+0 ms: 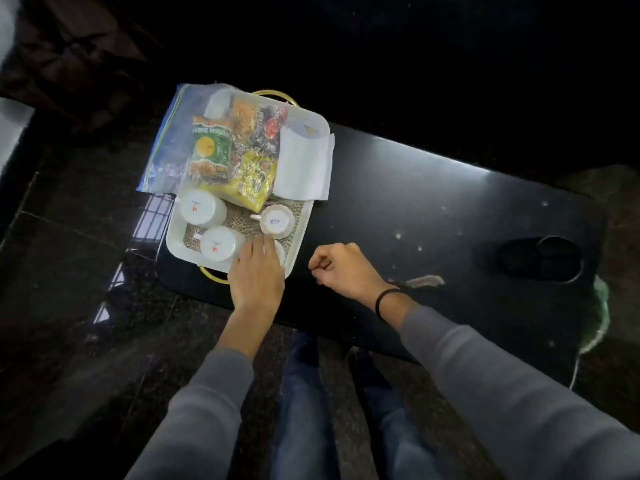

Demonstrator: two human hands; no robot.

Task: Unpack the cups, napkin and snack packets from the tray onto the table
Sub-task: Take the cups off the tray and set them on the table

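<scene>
A white tray [173, 233] with gold handles sits on the left end of a black table [415, 209]. Three white cups stand upside down in it: one at the back left [201, 207], one at the front left [218, 244], one on the right [277, 221]. My left hand [258, 271] lies over a fourth cup [280, 250] at the tray's near right corner, fingers spread on it. A green snack packet [207, 150], a yellow one [252, 178] and a dark one [259, 129] lie at the back. A white napkin [304, 168] rests on the right rim. My right hand [341, 266] hovers fisted over the table.
A clear zip bag [166, 150] hangs off the tray's back left over the table edge. A round cup recess [540, 259] is set in the table's right end. Crumbs and a scuff mark dot the table top. Dark stone floor surrounds the table; my knees are below.
</scene>
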